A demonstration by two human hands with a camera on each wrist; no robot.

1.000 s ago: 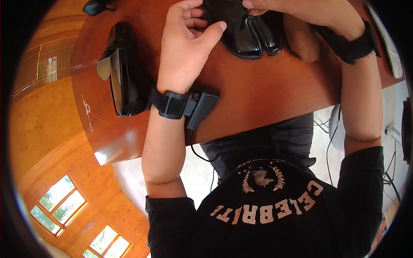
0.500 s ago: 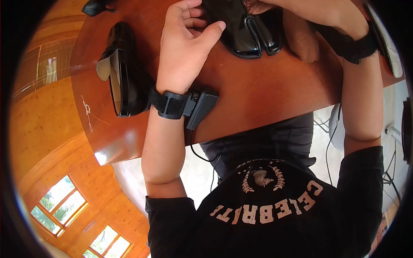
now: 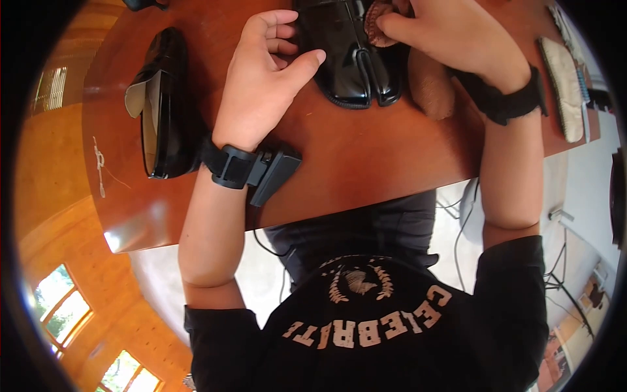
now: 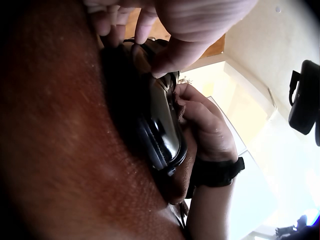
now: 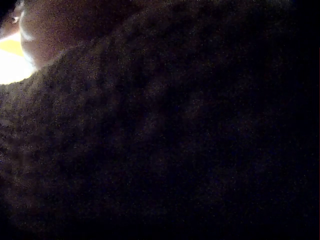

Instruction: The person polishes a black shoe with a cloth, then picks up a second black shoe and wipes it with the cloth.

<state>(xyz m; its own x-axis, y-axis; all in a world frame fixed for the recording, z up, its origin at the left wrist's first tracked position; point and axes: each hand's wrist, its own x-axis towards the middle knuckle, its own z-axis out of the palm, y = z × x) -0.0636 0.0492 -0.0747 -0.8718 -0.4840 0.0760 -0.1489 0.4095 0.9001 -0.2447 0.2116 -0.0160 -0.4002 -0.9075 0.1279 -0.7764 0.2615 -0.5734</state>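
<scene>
A shiny black split-toe shoe (image 3: 349, 65) lies at the top middle of the head view. My left hand (image 3: 264, 85) is at its left side, fingers bent and thumb apart; in the left wrist view the thumb of this hand (image 4: 187, 32) touches the upper of the shoe (image 4: 165, 120), with the fingertips farther along. My right hand (image 3: 450, 39) pinches a bunched brown cloth (image 3: 377, 25) against the shoe's right side. A loose brown part (image 3: 431, 91) hangs beside the toe. The right wrist view is mostly dark, blocked by textured material.
Another black shoe (image 3: 163, 111) with its pale lining showing stands at the left of the table (image 3: 372, 157). A white thread (image 3: 99, 163) lies near the left edge. On the right is a cream-coloured pad (image 3: 562, 88) beside a blue-bristled brush (image 3: 582, 85).
The head view has shifted, so the table, shoes and arms appear farther left and the split-toe shoe lower. More of the right hand and its bunched cloth shows.
</scene>
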